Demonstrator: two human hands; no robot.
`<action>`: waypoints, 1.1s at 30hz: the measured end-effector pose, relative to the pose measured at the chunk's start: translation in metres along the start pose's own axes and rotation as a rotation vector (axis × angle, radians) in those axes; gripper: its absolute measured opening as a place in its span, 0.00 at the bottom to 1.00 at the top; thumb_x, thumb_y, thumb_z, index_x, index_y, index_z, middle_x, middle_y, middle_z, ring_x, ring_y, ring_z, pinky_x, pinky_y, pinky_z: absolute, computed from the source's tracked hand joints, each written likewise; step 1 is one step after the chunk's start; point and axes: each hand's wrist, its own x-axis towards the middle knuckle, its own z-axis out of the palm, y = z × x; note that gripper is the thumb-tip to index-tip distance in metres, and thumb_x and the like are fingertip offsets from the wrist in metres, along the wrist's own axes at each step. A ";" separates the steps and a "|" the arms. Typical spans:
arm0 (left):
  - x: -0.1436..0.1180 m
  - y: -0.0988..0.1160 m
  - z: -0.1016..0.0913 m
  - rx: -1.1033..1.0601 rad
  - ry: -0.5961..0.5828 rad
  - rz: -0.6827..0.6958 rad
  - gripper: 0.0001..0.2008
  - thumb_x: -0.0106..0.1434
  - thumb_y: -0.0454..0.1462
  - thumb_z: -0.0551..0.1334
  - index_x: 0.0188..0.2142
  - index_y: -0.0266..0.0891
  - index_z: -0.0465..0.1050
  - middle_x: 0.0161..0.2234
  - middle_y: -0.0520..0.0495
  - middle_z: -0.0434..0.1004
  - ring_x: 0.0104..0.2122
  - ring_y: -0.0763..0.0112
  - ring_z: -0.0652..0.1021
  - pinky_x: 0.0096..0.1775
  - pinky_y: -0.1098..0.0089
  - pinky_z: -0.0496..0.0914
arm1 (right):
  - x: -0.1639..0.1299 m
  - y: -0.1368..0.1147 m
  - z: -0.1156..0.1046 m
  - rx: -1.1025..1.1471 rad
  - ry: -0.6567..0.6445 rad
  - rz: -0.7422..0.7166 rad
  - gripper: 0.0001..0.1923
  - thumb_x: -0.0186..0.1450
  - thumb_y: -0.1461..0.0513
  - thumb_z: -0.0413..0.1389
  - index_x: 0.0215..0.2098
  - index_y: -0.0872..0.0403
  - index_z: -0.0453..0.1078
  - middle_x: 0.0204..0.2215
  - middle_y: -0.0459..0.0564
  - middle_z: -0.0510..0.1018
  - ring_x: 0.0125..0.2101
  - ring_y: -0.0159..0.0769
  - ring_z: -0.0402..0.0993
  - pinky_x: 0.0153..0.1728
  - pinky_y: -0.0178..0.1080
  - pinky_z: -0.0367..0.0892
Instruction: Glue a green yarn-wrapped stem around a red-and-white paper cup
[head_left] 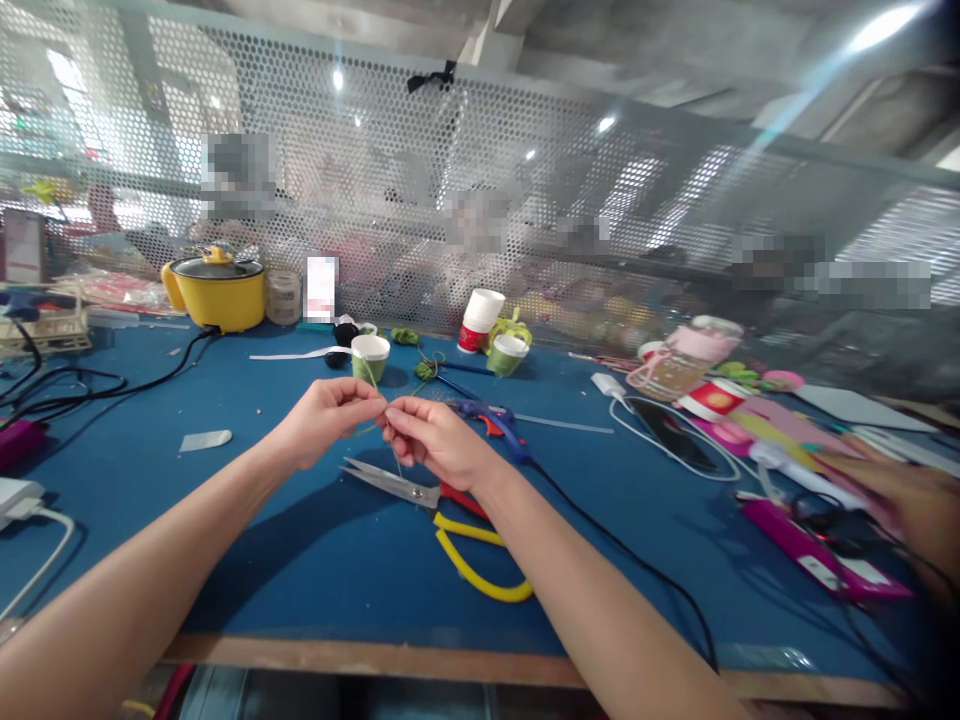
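Note:
My left hand (330, 418) and my right hand (442, 440) meet above the blue table, fingertips almost touching. Both are closed in a pinch on a thin green yarn (370, 374), whose strands show above and below the fingers. Just behind my left hand stands a paper cup (370, 350) with green around its lower part. Under my right hand lie scissors (401, 487), blades apart and pointing left, with red and yellow handles. A blue glue gun (504, 430) rests beyond my right wrist. Green yarn bundles (426, 371) lie behind the hands.
At the back left sit a yellow electric pot (221, 295) and a glass jar (283, 298). Stacked cups (480, 322) and another green-wrapped cup (508, 354) stand near the mesh partition (360, 200). To the right are a phone (671, 432), a purple power strip (821, 550) and another person's blurred hand (900, 490).

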 end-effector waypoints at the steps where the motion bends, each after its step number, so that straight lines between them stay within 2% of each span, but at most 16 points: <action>1: 0.000 0.001 -0.001 -0.022 -0.029 -0.001 0.09 0.49 0.38 0.63 0.23 0.33 0.68 0.17 0.55 0.65 0.15 0.85 0.57 0.18 0.77 0.47 | 0.000 -0.001 -0.001 0.056 -0.050 0.029 0.09 0.54 0.59 0.57 0.26 0.58 0.65 0.20 0.42 0.68 0.16 0.20 0.61 0.15 0.27 0.57; 3: -0.001 0.002 -0.002 -0.061 -0.067 -0.005 0.09 0.49 0.38 0.63 0.23 0.33 0.68 0.17 0.55 0.65 0.15 0.85 0.57 0.18 0.77 0.48 | -0.001 -0.001 -0.002 0.121 -0.113 0.060 0.08 0.54 0.61 0.58 0.27 0.58 0.66 0.20 0.42 0.70 0.17 0.20 0.62 0.14 0.26 0.56; 5: -0.001 0.002 -0.002 -0.084 -0.069 -0.010 0.09 0.49 0.38 0.63 0.23 0.33 0.68 0.16 0.55 0.64 0.14 0.85 0.57 0.18 0.77 0.47 | -0.001 0.000 -0.002 0.136 -0.122 0.052 0.08 0.54 0.62 0.58 0.27 0.58 0.65 0.20 0.42 0.70 0.16 0.20 0.62 0.14 0.25 0.55; 11: 0.000 0.000 0.001 -0.021 0.004 -0.027 0.09 0.48 0.38 0.63 0.25 0.33 0.68 0.16 0.56 0.63 0.14 0.86 0.56 0.17 0.77 0.47 | 0.002 0.006 0.000 0.008 0.005 -0.045 0.10 0.54 0.60 0.58 0.26 0.57 0.62 0.22 0.43 0.72 0.16 0.21 0.62 0.14 0.27 0.56; 16: -0.001 0.000 0.001 0.085 0.070 0.023 0.07 0.49 0.37 0.62 0.24 0.34 0.67 0.18 0.56 0.64 0.15 0.85 0.58 0.18 0.77 0.50 | 0.002 0.004 0.002 -0.148 0.095 -0.095 0.10 0.54 0.59 0.57 0.26 0.56 0.61 0.16 0.40 0.69 0.13 0.21 0.60 0.13 0.28 0.56; 24: 0.000 0.001 0.002 0.160 0.074 0.036 0.07 0.49 0.36 0.61 0.23 0.34 0.67 0.18 0.56 0.63 0.16 0.84 0.57 0.18 0.77 0.49 | 0.001 0.003 0.004 -0.347 0.164 -0.093 0.10 0.55 0.59 0.56 0.25 0.55 0.60 0.13 0.37 0.65 0.12 0.22 0.59 0.13 0.28 0.56; 27: -0.001 0.001 0.002 0.143 0.052 0.033 0.06 0.49 0.36 0.61 0.22 0.34 0.67 0.18 0.55 0.64 0.16 0.84 0.58 0.18 0.77 0.49 | 0.000 0.002 0.001 -0.298 0.124 -0.076 0.10 0.54 0.58 0.56 0.26 0.56 0.61 0.15 0.38 0.66 0.12 0.21 0.58 0.13 0.27 0.54; 31: 0.000 0.000 0.001 0.066 -0.011 0.013 0.07 0.49 0.37 0.61 0.23 0.34 0.66 0.17 0.56 0.62 0.15 0.84 0.56 0.18 0.77 0.48 | 0.000 -0.001 -0.005 -0.123 -0.029 -0.001 0.11 0.54 0.57 0.57 0.27 0.57 0.63 0.19 0.41 0.68 0.13 0.19 0.56 0.11 0.26 0.51; 33: 0.001 -0.001 0.001 0.035 -0.027 -0.004 0.08 0.49 0.38 0.61 0.23 0.35 0.66 0.16 0.57 0.61 0.15 0.84 0.55 0.18 0.77 0.47 | 0.001 -0.001 -0.006 -0.047 -0.038 0.019 0.11 0.53 0.58 0.58 0.26 0.57 0.62 0.18 0.40 0.67 0.13 0.19 0.55 0.10 0.26 0.49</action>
